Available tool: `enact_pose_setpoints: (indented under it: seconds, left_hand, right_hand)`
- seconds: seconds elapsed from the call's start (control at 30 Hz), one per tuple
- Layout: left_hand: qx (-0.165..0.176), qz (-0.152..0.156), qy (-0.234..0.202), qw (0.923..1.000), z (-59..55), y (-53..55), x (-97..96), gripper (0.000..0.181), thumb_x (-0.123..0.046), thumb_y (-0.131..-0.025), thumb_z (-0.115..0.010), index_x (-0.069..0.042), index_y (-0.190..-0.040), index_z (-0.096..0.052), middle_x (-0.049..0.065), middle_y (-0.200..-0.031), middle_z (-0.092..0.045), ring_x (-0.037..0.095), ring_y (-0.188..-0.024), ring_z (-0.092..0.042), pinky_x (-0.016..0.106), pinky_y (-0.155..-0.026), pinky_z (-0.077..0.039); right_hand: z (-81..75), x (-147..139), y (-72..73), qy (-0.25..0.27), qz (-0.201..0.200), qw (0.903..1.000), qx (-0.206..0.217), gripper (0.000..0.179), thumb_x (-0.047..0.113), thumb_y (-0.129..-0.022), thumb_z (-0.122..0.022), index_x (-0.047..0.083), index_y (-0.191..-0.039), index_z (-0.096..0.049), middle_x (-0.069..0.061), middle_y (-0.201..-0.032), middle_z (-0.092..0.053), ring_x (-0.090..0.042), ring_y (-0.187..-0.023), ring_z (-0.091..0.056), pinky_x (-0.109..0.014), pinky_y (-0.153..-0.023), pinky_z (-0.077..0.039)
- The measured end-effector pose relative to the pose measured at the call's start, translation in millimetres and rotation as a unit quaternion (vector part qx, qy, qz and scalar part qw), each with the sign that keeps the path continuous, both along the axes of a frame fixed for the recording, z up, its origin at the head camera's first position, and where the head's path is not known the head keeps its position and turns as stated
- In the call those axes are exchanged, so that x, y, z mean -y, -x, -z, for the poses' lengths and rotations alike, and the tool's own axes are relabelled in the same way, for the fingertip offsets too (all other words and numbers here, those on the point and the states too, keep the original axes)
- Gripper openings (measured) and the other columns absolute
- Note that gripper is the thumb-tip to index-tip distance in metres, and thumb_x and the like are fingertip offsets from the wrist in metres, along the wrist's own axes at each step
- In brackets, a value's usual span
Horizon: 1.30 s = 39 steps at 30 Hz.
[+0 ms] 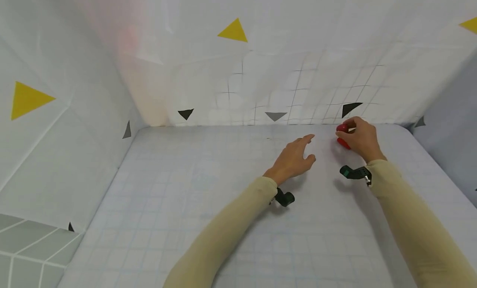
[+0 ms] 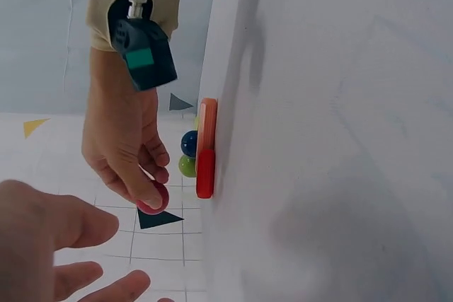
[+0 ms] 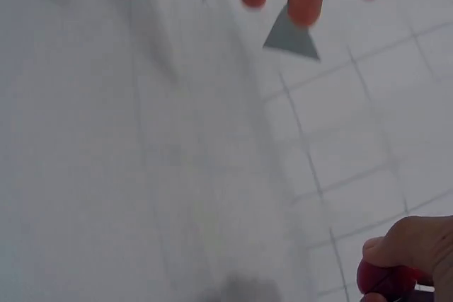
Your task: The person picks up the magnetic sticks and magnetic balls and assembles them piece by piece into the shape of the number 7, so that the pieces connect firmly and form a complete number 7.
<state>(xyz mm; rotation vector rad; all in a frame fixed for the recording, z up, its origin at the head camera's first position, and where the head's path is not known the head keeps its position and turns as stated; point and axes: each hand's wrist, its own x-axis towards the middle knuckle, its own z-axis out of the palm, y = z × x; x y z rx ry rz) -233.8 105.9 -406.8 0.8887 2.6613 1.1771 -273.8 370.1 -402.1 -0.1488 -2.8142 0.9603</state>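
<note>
Red ball, quantity one: located at the far right of the worktop, near the rear wall, pinched between the thumb and fingers of the right hand. The ball is apart from the red-and-orange holder in the left wrist view.

Holder: quantity one, long and narrow, lying on the worktop just beside the right hand. One section is red, the other orange. Three further balls show at its wall-facing side: one dark blue ball, one green ball and one yellow-green ball, of which only a sliver shows. Whether these three sit in the holder or behind it cannot be determined from this angle. Visible ball count: four.

Left hand: positioned over the worktop, left of the right hand and well apart from the red ball. Fingers are spread, with the thumb held away from them.

Wrist cameras: quantity two, one per arm; left unit, right unit. Both arms are covered by beige sleeves.

Wall markings, head view: three yellow triangles, one cut by the right edge. The rear wall also carries two black triangles and one grey triangle low down.
</note>
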Motion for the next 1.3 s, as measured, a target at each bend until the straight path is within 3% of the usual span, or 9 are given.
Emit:
enact_pose_setpoints:
  seconds: [0.17, 0.37, 0.53, 0.7, 1.0, 1.3]
  left_hand:
    - [-0.003, -0.006, -0.008, 0.9999, 2.5, 3.2, 3.0, 0.061, -0.024, -0.103, -0.056, -0.024, -0.162, -0.038, -0.005, -0.151, -0.052, 0.013, -0.135, -0.049, 0.03, -0.107, -0.042]
    - [-0.009, -0.012, -0.007, 0.9999, 1.0, 3.9, 13.9, 0.06, -0.023, -0.104, -0.057, -0.021, -0.161, -0.039, -0.002, -0.15, -0.054, 0.013, -0.134, -0.05, 0.029, -0.109, -0.041]
    - [-0.015, -0.017, -0.009, 0.9997, 3.0, 5.0, 26.1, 0.06, -0.023, -0.104, -0.056, -0.02, -0.162, -0.038, -0.001, -0.15, -0.053, 0.015, -0.137, -0.048, 0.03, -0.111, -0.038]
    - [-0.024, -0.018, -0.022, 0.9993, 2.6, 4.6, 38.2, 0.06, -0.022, -0.104, -0.058, -0.018, -0.161, -0.04, 0.002, -0.15, -0.055, 0.018, -0.137, -0.049, 0.032, -0.112, -0.039]
    - [-0.046, -0.023, -0.04, 0.9979, 0.2, 2.6, 62.2, 0.059, -0.021, -0.104, -0.06, -0.015, -0.159, -0.042, 0.004, -0.149, -0.056, 0.02, -0.139, -0.048, 0.035, -0.114, -0.037]
    - [-0.043, -0.031, -0.059, 0.9968, 4.5, -0.6, 87.2, 0.058, -0.02, -0.103, -0.061, -0.013, -0.158, -0.045, 0.005, -0.149, -0.056, 0.019, -0.136, -0.051, 0.036, -0.113, -0.039]
  right_hand:
    - [-4.6, 19, -8.9, 0.023, 0.0, 0.9997, 0.0, 0.056, 0.027, -0.099, -0.074, -0.004, -0.139, -0.051, -0.031, -0.134, -0.056, -0.048, -0.117, -0.053, -0.056, -0.091, -0.053]
    - [-7.7, 36, -23.1, 0.049, -0.025, 0.9985, 0.002, 0.052, 0.029, -0.097, -0.077, 0.006, -0.14, -0.061, -0.025, -0.132, -0.06, -0.041, -0.112, -0.06, -0.03, -0.072, -0.052]
    - [-11.2, 48, -34.8, 0.068, -0.045, 0.9966, 0.013, 0.051, 0.027, -0.097, -0.077, 0.005, -0.14, -0.06, -0.02, -0.131, -0.061, -0.038, -0.112, -0.06, -0.021, -0.073, -0.05]
    - [-12.3, 63, -42.0, 0.082, -0.064, 0.9943, 0.02, 0.048, 0.025, -0.097, -0.077, 0.006, -0.138, -0.061, -0.018, -0.129, -0.063, -0.035, -0.112, -0.063, -0.021, -0.076, -0.051]
    - [-7.3, 86, -50.1, 0.041, -0.093, 0.9938, -0.045, 0.047, 0.028, -0.094, -0.081, 0.003, -0.131, -0.067, -0.018, -0.117, -0.07, -0.032, -0.096, -0.066, -0.026, -0.07, -0.052]
    - [-5.9, 106, -55.5, 0.061, -0.109, 0.9912, -0.042, 0.043, 0.027, -0.093, -0.082, 0.004, -0.127, -0.068, -0.017, -0.114, -0.071, -0.032, -0.098, -0.066, -0.028, -0.074, -0.055]
